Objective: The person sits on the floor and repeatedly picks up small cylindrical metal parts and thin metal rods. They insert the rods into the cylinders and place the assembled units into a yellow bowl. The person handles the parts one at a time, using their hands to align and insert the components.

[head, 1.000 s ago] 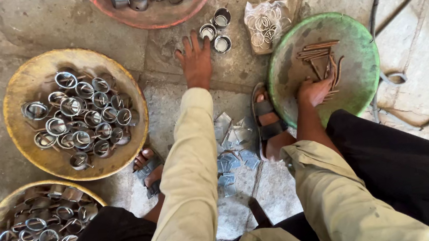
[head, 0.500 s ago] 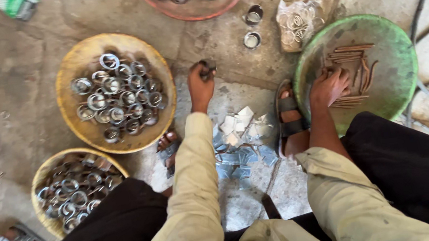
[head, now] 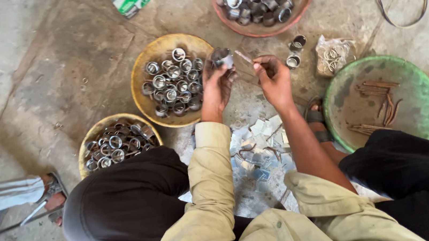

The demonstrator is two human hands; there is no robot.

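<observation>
While four bowls point(head: 143, 99) ring them, left hand point(head: 217, 85) grips one ring point(head: 222, 58), right hand point(head: 273, 79) one strip point(head: 243, 57).

- one view only, from a camera worn on the person's head.
- it looks almost straight down over the arms and knees at the concrete floor point(head: 32, 76).
- it sits close; both hands fall near the centre, bowls ringing them, the top red bowl point(head: 304, 2) cropped.
</observation>
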